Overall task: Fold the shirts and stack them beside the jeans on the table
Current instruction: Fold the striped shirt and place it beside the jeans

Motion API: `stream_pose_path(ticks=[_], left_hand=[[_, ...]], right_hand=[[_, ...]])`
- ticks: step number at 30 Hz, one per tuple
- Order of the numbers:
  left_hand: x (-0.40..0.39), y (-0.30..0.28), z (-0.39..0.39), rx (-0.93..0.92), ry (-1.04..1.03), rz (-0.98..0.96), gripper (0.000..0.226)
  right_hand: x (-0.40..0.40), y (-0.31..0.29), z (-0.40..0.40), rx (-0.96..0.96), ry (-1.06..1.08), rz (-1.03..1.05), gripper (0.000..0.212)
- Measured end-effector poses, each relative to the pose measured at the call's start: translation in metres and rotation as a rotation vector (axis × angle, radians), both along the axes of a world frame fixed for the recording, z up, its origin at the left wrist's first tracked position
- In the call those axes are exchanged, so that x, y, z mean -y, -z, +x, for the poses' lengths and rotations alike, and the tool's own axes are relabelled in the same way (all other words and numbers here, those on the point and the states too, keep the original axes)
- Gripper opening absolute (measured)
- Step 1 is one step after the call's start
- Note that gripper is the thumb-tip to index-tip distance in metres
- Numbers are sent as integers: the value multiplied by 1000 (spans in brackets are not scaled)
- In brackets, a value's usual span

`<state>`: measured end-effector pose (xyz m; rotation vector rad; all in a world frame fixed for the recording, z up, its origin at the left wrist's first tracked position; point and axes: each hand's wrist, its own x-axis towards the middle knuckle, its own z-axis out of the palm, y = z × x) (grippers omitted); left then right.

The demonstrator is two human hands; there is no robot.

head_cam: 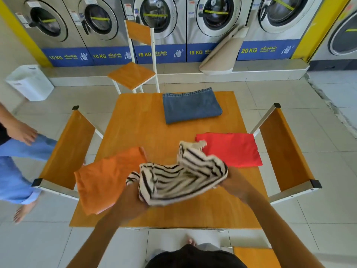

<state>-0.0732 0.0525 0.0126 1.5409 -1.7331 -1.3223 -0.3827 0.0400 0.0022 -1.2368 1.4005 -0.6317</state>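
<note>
A crumpled cream shirt with black stripes [181, 175] is held just above the near middle of the wooden table [139, 128]. My left hand [133, 202] grips its near left part from below. My right hand [234, 187] grips its right edge. An orange shirt [104, 180] lies flat at the near left and hangs over the table's left edge. A red shirt [231, 149] lies folded at the right. Folded blue jeans [191, 106] rest at the far side of the table.
Orange chairs stand at the left [65, 149], right [286, 149] and far side [133, 74] of the table. Another person in blue trousers [17, 165] stands at the left. Washing machines [162, 26] line the back wall. A white bin [29, 82] sits far left.
</note>
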Motion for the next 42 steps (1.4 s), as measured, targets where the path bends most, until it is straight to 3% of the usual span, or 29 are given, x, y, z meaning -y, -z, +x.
stream_pose_path(ticks=[2, 4, 6, 10, 14, 20, 24, 26, 33, 37, 42], left_hand=[[-22, 32, 11, 42, 54, 95, 21], [-51, 53, 28, 156, 156, 137, 39], [-65, 65, 36, 204, 52, 194, 40], [-71, 70, 48, 297, 124, 126, 33], [-71, 73, 45, 283, 156, 92, 36], [-53, 76, 21, 224, 174, -89, 24], [-40, 76, -18, 617, 448, -136, 24], [-34, 77, -29, 682, 481, -93, 32], [-14, 82, -49, 680, 430, -94, 45], [-13, 84, -60, 721, 368, -102, 40], [-34, 77, -25, 555, 88, -137, 77]], right_hand=[[-20, 31, -6, -124, -50, 109, 16], [-39, 56, -10, -188, -116, 187, 17], [-52, 69, -11, -208, -147, 222, 20], [-54, 66, -12, -155, -182, 277, 42], [-45, 58, -9, -338, -354, 199, 57], [-40, 43, -2, -393, -480, 162, 32], [-41, 42, -3, -456, -499, 147, 27], [-40, 41, -5, -503, -472, 147, 25], [-32, 33, -15, -596, -353, 104, 18], [-32, 38, -8, -600, -357, 81, 39], [-32, 40, -5, -559, -317, 87, 36]])
